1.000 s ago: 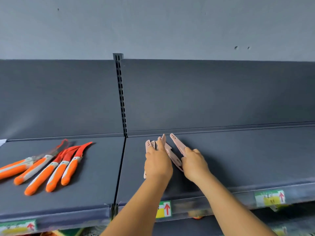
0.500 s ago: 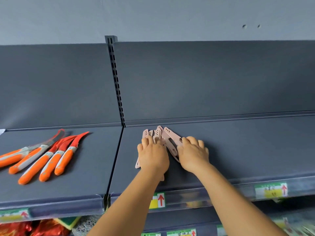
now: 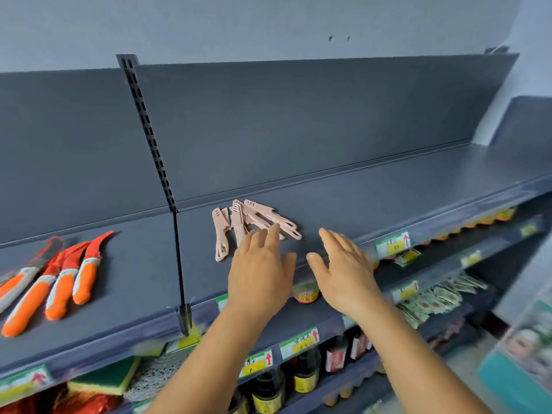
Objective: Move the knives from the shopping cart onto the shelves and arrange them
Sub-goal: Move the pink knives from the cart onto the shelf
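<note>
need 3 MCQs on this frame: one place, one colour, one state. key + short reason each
1. Where do the pink knives lie?
A. on the top shelf, right of the slotted post
B. on the bottle shelf
C. in a hand

2. What colour are the handles of the knives on the left?
A. blue
B. orange
C. black

3. The left hand and right hand are:
A. both gripping knives
B. one gripping
C. both open, holding nothing

Key: 1 A, the pile sits beside the post; 2 B, handles are orange; 3 C, fingers spread, nothing held.
</note>
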Demonstrator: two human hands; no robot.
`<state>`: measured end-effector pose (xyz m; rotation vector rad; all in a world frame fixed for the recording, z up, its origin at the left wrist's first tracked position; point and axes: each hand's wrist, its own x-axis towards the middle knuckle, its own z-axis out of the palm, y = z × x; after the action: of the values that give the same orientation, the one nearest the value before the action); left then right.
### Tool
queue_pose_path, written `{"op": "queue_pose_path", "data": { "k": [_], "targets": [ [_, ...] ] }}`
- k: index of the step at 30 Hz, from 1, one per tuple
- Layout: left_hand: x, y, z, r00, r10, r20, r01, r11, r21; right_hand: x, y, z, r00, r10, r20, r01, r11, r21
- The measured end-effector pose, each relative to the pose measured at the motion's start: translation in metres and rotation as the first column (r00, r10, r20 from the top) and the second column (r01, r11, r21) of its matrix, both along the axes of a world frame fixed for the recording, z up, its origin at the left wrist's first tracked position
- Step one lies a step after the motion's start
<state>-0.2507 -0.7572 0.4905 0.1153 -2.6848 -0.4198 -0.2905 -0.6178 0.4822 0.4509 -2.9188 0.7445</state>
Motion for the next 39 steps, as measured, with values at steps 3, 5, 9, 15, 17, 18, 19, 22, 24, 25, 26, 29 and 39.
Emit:
{"op": "queue_pose_path", "data": {
  "k": [3, 5, 9, 15, 17, 18, 19, 22, 24, 25, 26, 29, 39],
  "targets": [
    [0.030, 0.013, -0.015, 0.994, -0.112, 0.012, 0.112, 0.993, -0.027, 0.042, 0.019, -0.013, 0.997, -0.078, 0.021, 0.078, 0.997, -0.012],
    [0.050, 0.023, -0.027, 0.984, -0.172, 0.042, 0.174, 0.984, -0.046, 0.070, 0.031, -0.024, 0.990, -0.133, 0.041, 0.133, 0.991, -0.008],
    [0.084, 0.048, -0.055, 0.940, -0.315, 0.127, 0.323, 0.945, -0.051, 0.126, 0.060, -0.049, 0.955, -0.273, 0.120, 0.273, 0.962, 0.012],
    [0.130, 0.105, -0.093, 0.825, -0.520, 0.222, 0.537, 0.843, -0.021, 0.205, 0.107, -0.091, 0.845, -0.498, 0.195, 0.494, 0.866, 0.074],
    [0.144, 0.125, -0.107, 0.768, -0.572, 0.288, 0.597, 0.802, 0.003, 0.232, 0.125, -0.104, 0.793, -0.563, 0.235, 0.559, 0.824, 0.089],
    [0.151, 0.136, -0.115, 0.744, -0.595, 0.303, 0.622, 0.783, 0.011, 0.246, 0.134, -0.110, 0.761, -0.596, 0.257, 0.593, 0.799, 0.100],
    [0.159, 0.147, -0.121, 0.723, -0.610, 0.325, 0.641, 0.768, 0.016, 0.259, 0.142, -0.117, 0.730, -0.626, 0.275, 0.624, 0.774, 0.105],
    [0.184, 0.182, -0.138, 0.649, -0.663, 0.372, 0.698, 0.714, 0.054, 0.296, 0.169, -0.136, 0.643, -0.697, 0.317, 0.708, 0.699, 0.101],
    [0.200, 0.205, -0.147, 0.590, -0.702, 0.399, 0.741, 0.667, 0.080, 0.317, 0.189, -0.146, 0.585, -0.738, 0.336, 0.759, 0.644, 0.096],
    [0.207, 0.217, -0.152, 0.560, -0.719, 0.412, 0.759, 0.645, 0.093, 0.327, 0.199, -0.151, 0.556, -0.754, 0.348, 0.780, 0.618, 0.094],
    [0.214, 0.229, -0.157, 0.531, -0.730, 0.430, 0.774, 0.625, 0.105, 0.337, 0.210, -0.155, 0.529, -0.767, 0.363, 0.798, 0.596, 0.096],
    [0.233, 0.271, -0.171, 0.455, -0.750, 0.480, 0.817, 0.566, 0.109, 0.366, 0.246, -0.167, 0.457, -0.800, 0.389, 0.840, 0.533, 0.108],
    [0.306, 0.442, -0.199, 0.329, -0.757, 0.565, 0.835, 0.512, 0.200, 0.450, 0.395, -0.209, 0.348, -0.814, 0.464, 0.900, 0.429, 0.077]
  ]
}}
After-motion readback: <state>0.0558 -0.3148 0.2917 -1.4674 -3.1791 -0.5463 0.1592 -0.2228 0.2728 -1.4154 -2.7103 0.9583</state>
